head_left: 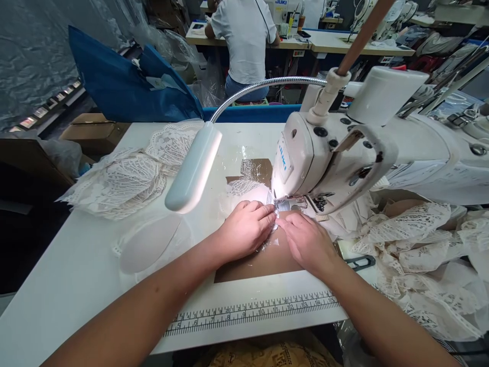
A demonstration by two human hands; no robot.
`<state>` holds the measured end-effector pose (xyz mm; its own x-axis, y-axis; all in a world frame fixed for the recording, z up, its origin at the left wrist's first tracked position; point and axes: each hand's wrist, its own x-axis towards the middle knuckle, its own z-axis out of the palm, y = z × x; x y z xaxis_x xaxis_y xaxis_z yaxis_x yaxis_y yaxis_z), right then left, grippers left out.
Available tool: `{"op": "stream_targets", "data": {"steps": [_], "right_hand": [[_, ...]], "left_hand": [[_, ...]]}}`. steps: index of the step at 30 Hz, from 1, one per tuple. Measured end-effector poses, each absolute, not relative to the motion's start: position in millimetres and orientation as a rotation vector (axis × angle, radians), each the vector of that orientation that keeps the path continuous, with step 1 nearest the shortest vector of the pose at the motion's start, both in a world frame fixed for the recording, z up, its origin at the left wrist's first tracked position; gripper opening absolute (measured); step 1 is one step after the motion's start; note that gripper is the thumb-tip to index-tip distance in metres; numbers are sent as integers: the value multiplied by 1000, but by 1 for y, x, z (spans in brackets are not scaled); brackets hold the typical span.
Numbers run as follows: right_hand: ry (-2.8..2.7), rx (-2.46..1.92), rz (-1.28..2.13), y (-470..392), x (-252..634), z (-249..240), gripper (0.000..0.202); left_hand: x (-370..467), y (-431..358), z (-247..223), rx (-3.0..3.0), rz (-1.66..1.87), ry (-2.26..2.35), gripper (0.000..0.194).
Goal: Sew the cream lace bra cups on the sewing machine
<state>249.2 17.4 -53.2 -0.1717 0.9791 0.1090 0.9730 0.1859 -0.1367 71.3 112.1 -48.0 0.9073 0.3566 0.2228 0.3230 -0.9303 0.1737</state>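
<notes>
Under the sewing machine [305,163] head, the left hand [246,229] and right hand [307,242] press flat, open fingers [267,214] onto the lace piece [244,189] on the worktop [76,275].

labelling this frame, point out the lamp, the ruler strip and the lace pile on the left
lamp [193,168], head view, middle of its white head
ruler strip [252,311], head view, its printed scale
lace pile [118,183], head view, top piece

Crowded workshop: white worktable [76,285], rear benches [344,46], gooseneck lamp [193,168].
</notes>
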Motion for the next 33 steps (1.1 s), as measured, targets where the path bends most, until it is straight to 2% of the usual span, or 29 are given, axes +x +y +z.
{"op": "stream_targets", "data": {"steps": [14, 19, 33], "right_hand": [[-2132, -1967, 34, 20, 250, -56, 43], [-2265, -1891, 34, 19, 249, -52, 40], [-2314, -1971, 34, 22, 246, -51, 46]], "left_hand": [[62, 119, -46, 2899, 510, 404, 27], [64, 117, -46, 2898, 518, 281, 24], [64, 118, -51, 2897, 481, 430, 30]]}}
